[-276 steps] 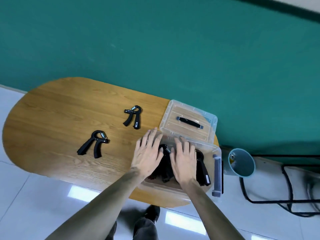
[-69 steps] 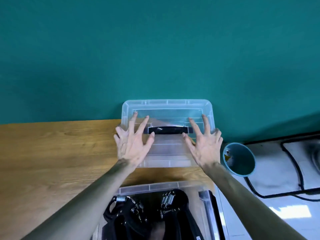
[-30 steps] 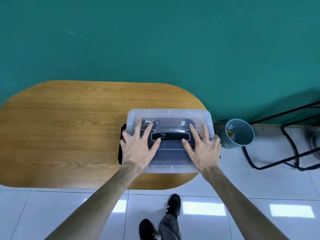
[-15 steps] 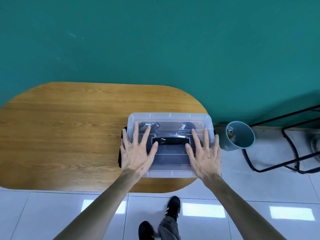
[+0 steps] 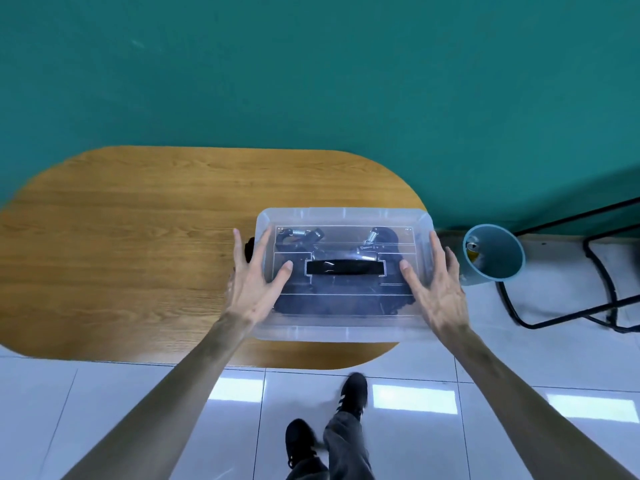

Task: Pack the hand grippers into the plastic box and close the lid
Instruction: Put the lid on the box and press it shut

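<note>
1. Wood-grain oval table (image 5: 121, 258): bare to the left of the plastic box (image 5: 343, 336). No hand grippers lie loose on it.
2. Left hand (image 5: 252, 289): at the box's left end, fingers spread apart and clamped on nothing. The thumb rests on the lid (image 5: 343, 216); the other fingers reach along the lid's left edge. Whether the palm bears down or only rests cannot be told.
3. A black latch (image 5: 248, 249) shows just outside the box's left end, behind the left fingers. It looks to be standing out from the wall, but I cannot tell for sure.
4. The box stands near the table's right end and front edge. The clear lid lies flat over it, with a black handle (image 5: 344, 266) at its centre. The hand grippers (image 5: 346, 303) are inside, seen through the lid as dark bodies with steel springs towards the far side.
5. Right hand (image 5: 440, 292): at the box's right end, mirroring the left, open and gripping nothing. The thumb is on the lid; the other fingers lie along its right edge.
6. A blue cup-shaped bin (image 5: 493, 254) stands on the floor, to the right of the box and apart from it.
7. Judged step: packing done, lid placed, closing in hand.
8. Next move calls for both hands to slide outwards to the box ends, find the latches and swing them up over the lid rim, pressing evenly so the lid does not tip.
</note>
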